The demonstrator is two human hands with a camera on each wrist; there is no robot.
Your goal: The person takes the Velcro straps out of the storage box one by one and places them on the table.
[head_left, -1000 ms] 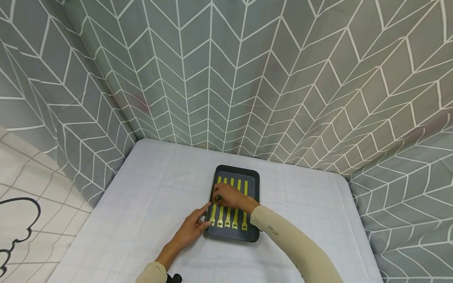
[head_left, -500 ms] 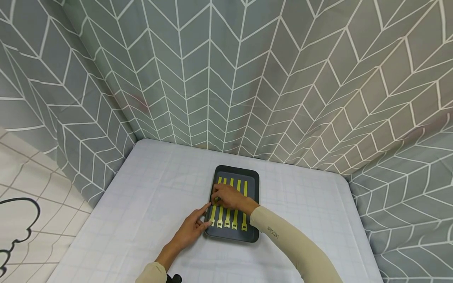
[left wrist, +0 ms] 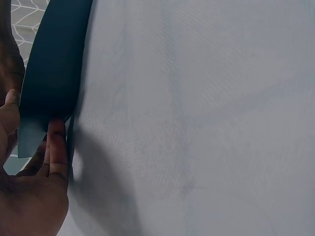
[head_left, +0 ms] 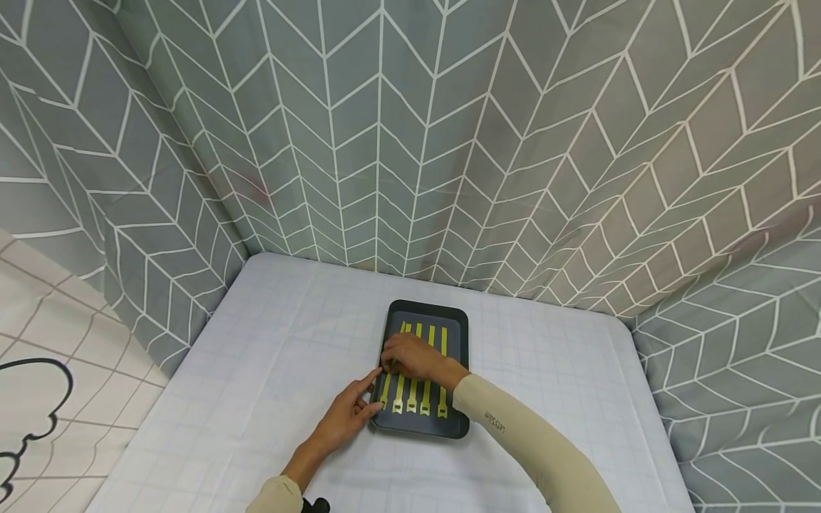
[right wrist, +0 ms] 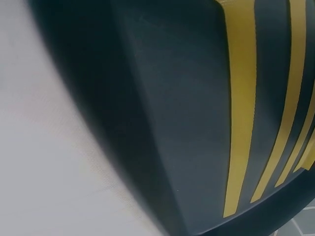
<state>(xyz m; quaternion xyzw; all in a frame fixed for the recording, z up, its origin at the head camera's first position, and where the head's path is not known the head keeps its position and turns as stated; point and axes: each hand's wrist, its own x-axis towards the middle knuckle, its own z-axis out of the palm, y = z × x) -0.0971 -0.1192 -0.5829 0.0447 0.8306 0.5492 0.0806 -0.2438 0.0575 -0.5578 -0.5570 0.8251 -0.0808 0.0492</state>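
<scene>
A dark grey tray (head_left: 457, 335) on the table holds several yellow cable ties (head_left: 426, 399), slotted heads toward me. My right hand (head_left: 413, 355) reaches over them, fingertips pinching the leftmost tie (head_left: 386, 390) midway; the fingers cover that spot. My left hand (head_left: 346, 410) holds the tray's left edge, its thumb near that tie's head. Seen from the left wrist, fingers (left wrist: 58, 147) press against the tray's outer wall (left wrist: 56, 64). In the right wrist view, ties (right wrist: 242, 98) lie side by side on the tray floor; the right hand is out of that view.
White cloth covers the table (head_left: 288, 320) around the tray. A grey patterned curtain (head_left: 410, 142) hangs behind and at both sides. A small black object (head_left: 316, 505) shows by the left wrist at the lower edge.
The leftmost tie's far end has swung right, against the neighbouring tie. My right fingers have closed further and shifted slightly left. The left hand keeps its place on the tray.
</scene>
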